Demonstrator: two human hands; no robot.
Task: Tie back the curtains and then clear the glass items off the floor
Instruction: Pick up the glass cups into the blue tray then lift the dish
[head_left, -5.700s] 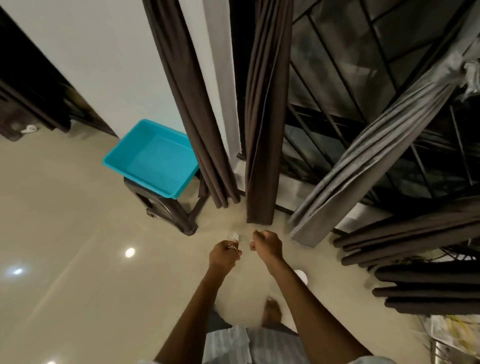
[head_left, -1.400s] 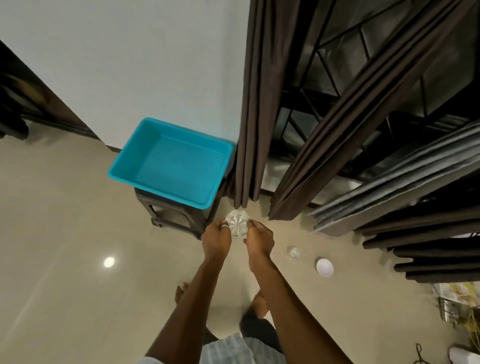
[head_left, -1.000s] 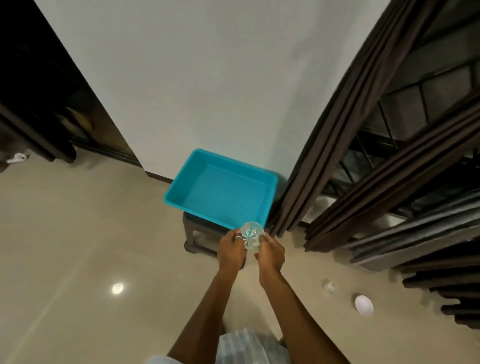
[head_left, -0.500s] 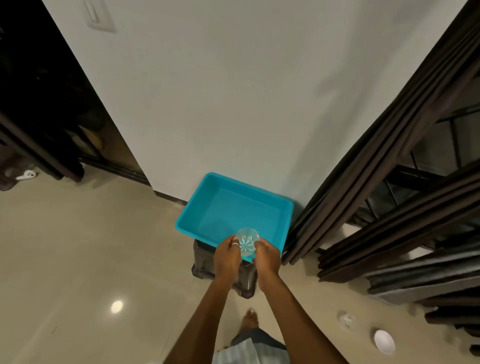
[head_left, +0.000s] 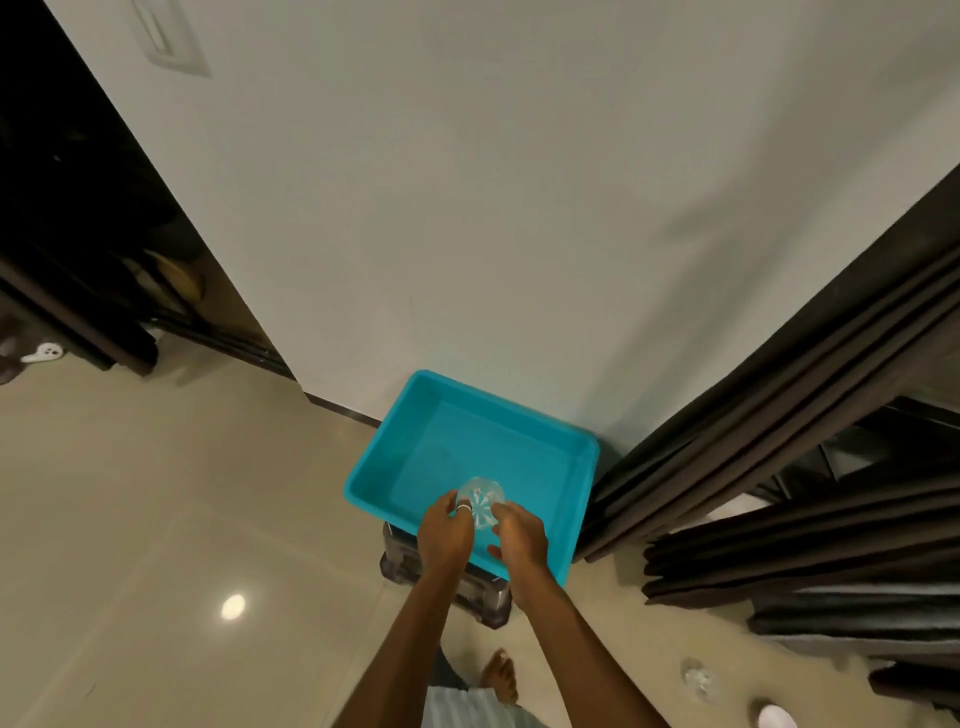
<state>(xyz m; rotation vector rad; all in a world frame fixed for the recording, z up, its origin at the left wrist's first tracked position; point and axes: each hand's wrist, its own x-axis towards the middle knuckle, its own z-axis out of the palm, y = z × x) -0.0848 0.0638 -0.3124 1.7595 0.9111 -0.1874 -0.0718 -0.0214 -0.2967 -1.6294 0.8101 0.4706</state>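
Head view looks down on a pale wall (head_left: 519, 208) and a glossy beige floor (head_left: 156, 519), with dark brown curtains (head_left: 779, 441) bunched along the right. A turquoise tub (head_left: 519, 447) sits on a dark stool (head_left: 467, 592) against the wall, its right edge just beside the nearest curtain fold.

Both hands reach over the tub's near rim. The left hand (head_left: 441, 535), a ring on one finger, curls its fingers round a clear glass bowl (head_left: 483, 499), and the right hand (head_left: 522, 535) pinches the bowl's other side. Half a second ago the bowl hung at the near rim; now it is further in, over the tub's bare bottom, with its starred base facing the camera. Whether it touches the bottom cannot be told.

Open floor spreads wide to the left of the stool. On the right, a small glass (head_left: 696, 678) and a white dish (head_left: 776, 719) lie on the floor near the curtain hems. Both are closer to the view's bottom right corner than before, and the frame's edge cuts the dish.
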